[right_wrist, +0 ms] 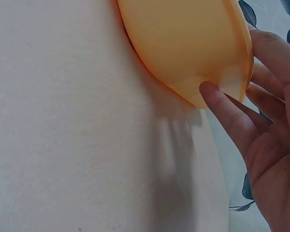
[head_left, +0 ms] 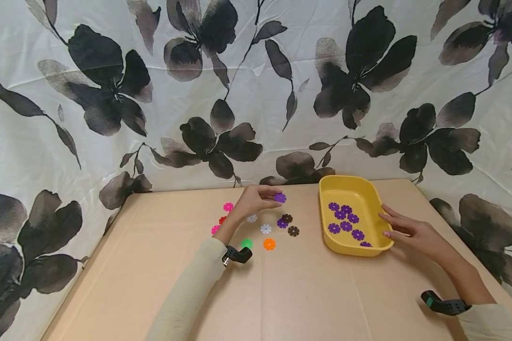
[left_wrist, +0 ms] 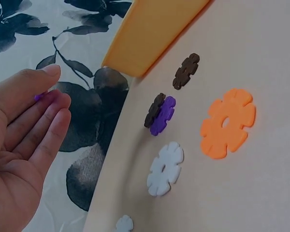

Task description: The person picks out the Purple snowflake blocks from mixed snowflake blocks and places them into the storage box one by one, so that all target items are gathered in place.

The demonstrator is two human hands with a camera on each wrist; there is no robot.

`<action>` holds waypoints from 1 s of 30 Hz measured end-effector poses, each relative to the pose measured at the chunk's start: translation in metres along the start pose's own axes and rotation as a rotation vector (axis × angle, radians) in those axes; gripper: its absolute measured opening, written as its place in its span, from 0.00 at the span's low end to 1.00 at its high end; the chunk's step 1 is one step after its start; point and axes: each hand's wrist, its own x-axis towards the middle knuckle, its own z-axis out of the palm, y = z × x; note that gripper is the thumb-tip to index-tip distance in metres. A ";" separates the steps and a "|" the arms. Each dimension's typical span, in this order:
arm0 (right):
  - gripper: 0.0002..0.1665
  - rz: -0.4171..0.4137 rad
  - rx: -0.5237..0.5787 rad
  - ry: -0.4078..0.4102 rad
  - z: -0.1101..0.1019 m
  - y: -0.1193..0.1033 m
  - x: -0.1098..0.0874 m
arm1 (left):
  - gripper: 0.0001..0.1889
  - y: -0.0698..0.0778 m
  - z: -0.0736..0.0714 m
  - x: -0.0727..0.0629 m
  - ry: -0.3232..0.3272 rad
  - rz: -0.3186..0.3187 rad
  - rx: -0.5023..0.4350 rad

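Note:
My left hand point(head_left: 252, 202) pinches a purple flower-shaped disc point(head_left: 280, 198) between thumb and fingers, above the table's back edge. In the left wrist view only a sliver of that purple disc point(left_wrist: 37, 97) shows behind the thumb of the left hand point(left_wrist: 24, 135). To its right stands a yellow tray point(head_left: 352, 185) with several purple discs point(head_left: 346, 226) lying in it. My right hand point(head_left: 424, 239) touches the tray's near right corner with fingers fairly straight. From the right wrist, the thumb of the right hand point(right_wrist: 275, 150) rests against the outer wall of the tray point(right_wrist: 183, 43).
Below the left hand, loose discs lie on the table: brown point(head_left: 293, 231), white point(head_left: 266, 229), orange point(head_left: 269, 244), green point(head_left: 247, 243), red point(head_left: 222, 220) and pink point(head_left: 228, 207). One purple disc point(head_left: 282, 224) is partly covered by a brown one. Floral fabric point(head_left: 239, 94) hangs behind.

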 end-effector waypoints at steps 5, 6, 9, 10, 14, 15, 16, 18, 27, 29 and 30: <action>0.38 -0.014 0.003 -0.002 -0.001 0.005 0.005 | 0.21 0.004 0.002 0.004 -0.009 -0.008 0.020; 0.38 -0.015 0.002 -0.002 -0.002 0.005 0.006 | 0.21 0.006 0.003 0.005 -0.011 -0.006 0.028; 0.38 -0.020 0.001 -0.002 -0.002 0.008 0.010 | 0.21 0.009 0.005 0.008 -0.017 0.006 0.058; 0.38 -0.022 -0.001 -0.002 -0.003 0.009 0.011 | 0.21 0.010 0.006 0.009 -0.018 0.011 0.065; 0.38 -0.027 -0.006 -0.007 -0.003 0.012 0.016 | 0.21 0.015 0.011 0.017 -0.024 0.038 0.078; 0.38 -0.028 -0.006 -0.008 -0.004 0.013 0.017 | 0.21 0.016 0.012 0.019 -0.026 0.042 0.076; 0.38 -0.030 -0.007 -0.009 -0.004 0.013 0.018 | 0.21 0.017 0.014 0.021 -0.028 0.046 0.076; 0.38 -0.035 -0.007 -0.011 -0.005 0.014 0.020 | 0.20 0.019 0.017 0.025 -0.034 0.049 0.078; 0.38 -0.050 -0.002 -0.025 -0.008 0.019 0.032 | 0.20 0.031 0.028 0.039 -0.048 0.038 0.115; 0.38 -0.050 0.002 -0.027 -0.008 0.021 0.035 | 0.20 0.033 0.029 0.042 -0.051 0.036 0.124; 0.38 -0.050 0.003 -0.028 -0.008 0.021 0.036 | 0.20 0.034 0.029 0.044 -0.053 0.036 0.128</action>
